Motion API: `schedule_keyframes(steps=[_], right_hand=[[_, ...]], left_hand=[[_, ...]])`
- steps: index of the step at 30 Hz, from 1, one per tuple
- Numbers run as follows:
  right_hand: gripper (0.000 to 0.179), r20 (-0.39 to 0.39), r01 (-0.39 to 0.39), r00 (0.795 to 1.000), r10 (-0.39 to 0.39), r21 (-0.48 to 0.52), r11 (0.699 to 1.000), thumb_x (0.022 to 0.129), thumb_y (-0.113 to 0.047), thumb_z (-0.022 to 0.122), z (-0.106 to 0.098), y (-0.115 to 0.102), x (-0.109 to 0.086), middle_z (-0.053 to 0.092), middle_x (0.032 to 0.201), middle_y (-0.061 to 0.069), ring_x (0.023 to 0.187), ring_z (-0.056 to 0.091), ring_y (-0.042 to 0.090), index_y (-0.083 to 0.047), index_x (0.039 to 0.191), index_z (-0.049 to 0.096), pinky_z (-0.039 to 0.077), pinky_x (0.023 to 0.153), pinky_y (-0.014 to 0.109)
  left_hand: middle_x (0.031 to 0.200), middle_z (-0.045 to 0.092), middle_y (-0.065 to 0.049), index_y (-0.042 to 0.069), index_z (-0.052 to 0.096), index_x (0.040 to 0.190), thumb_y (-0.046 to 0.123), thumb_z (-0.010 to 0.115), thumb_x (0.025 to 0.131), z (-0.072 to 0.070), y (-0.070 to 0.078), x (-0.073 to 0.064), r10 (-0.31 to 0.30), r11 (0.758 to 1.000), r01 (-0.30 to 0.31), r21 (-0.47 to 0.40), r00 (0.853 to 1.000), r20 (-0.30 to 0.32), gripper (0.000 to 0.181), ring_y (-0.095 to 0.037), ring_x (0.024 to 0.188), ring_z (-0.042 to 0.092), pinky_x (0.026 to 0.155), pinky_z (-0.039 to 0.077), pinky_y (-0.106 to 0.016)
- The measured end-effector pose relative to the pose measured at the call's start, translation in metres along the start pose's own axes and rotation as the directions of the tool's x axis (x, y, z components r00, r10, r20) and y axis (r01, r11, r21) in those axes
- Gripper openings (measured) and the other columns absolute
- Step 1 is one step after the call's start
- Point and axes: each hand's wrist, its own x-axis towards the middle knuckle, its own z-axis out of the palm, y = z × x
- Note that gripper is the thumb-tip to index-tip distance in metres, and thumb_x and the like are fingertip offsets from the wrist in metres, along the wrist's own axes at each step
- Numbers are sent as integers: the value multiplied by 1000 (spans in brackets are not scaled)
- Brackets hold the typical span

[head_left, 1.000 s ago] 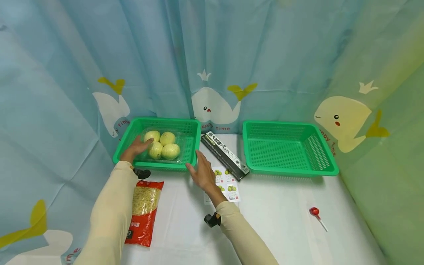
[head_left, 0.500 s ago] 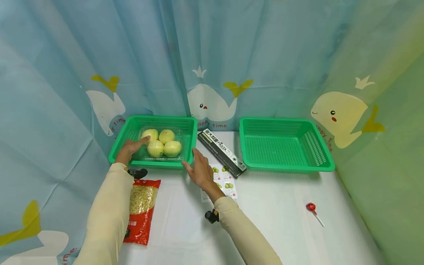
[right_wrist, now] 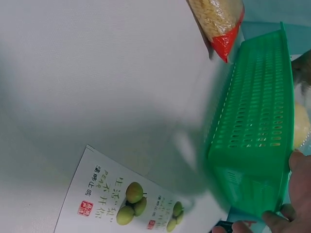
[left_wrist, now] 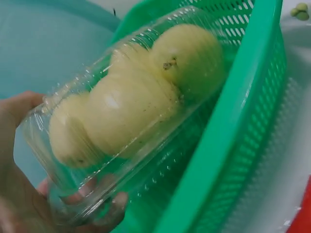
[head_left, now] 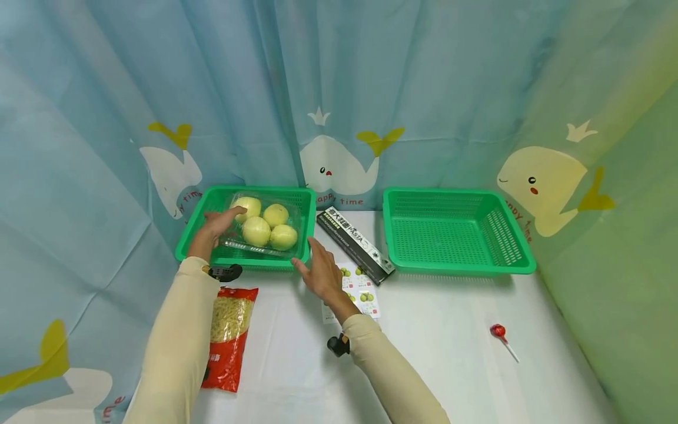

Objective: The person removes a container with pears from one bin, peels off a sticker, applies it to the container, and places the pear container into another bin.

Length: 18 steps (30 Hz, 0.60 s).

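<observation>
In the left green basket (head_left: 243, 259), a clear plastic box (left_wrist: 146, 145) of pale yellow round fruit (left_wrist: 129, 109) sits tilted, its left end raised. My left hand (head_left: 216, 228) grips that end, with fingers partly seen through the plastic in the left wrist view. At the basket's front right corner is my right hand (head_left: 320, 274); its thumb and fingers hold the rim there, as the right wrist view shows. Under my right hand lies a white sheet (right_wrist: 126, 199) printed with green fruit, partly hidden by it in the head view.
A second green basket (head_left: 450, 241) stands at the right. Between the baskets lies a black pasta box (head_left: 355, 244). A red bag of pasta (head_left: 230, 335) lies at front left, partly behind my left sleeve. A red lollipop (head_left: 499, 331) is at front right.
My left hand has taken hold of the fruit box's left end and raised it. The box has tilted and shifted slightly right. My right hand stays at the basket corner.
</observation>
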Motion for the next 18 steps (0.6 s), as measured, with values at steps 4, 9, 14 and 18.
schedule_keyframes(steps=[4, 9, 14, 18], right_hand=[[76, -2, -7, 1000, 7, 8, 1000, 104, -51, 65, 2, 0, -2, 40, 170, 4, 147, 48, 36, -20, 167, 35, 54, 100, 61], [77, -8, -1, 1000, 1, -1, 1000, 103, -52, 65, 2, 1, -4, 41, 169, 5, 145, 50, 36, -20, 167, 35, 56, 97, 61], [78, -21, 2, 1000, -3, -21, 1000, 103, -55, 65, 0, 2, -4, 43, 168, 2, 143, 52, 35, -21, 167, 36, 56, 96, 59], [77, -17, 9, 1000, -10, -11, 1000, 103, -54, 65, -1, 3, -2, 43, 168, 2, 142, 53, 34, -22, 167, 35, 57, 95, 59]], left_hand=[[172, 6, -34, 3, -44, 152, 60, 53, 102, -2, 5, -11, 53, 998, -55, -40, 997, -48, 124, -44, 139, 56, 59, 50, -26], [166, 21, -35, 11, -13, 162, 56, 57, 101, -7, -1, -30, 101, 984, -118, -132, 987, -129, 103, -44, 125, 64, 59, 53, -32], [160, 37, -31, 17, -5, 163, 55, 58, 101, -8, -14, -45, 126, 953, -165, -255, 979, -163, 96, -15, 85, 72, 57, 57, -31], [163, 35, -26, 19, -2, 167, 51, 59, 102, -7, -22, -59, 132, 904, -185, -385, 978, -160, 95, -7, 79, 71, 69, 63, -33]])
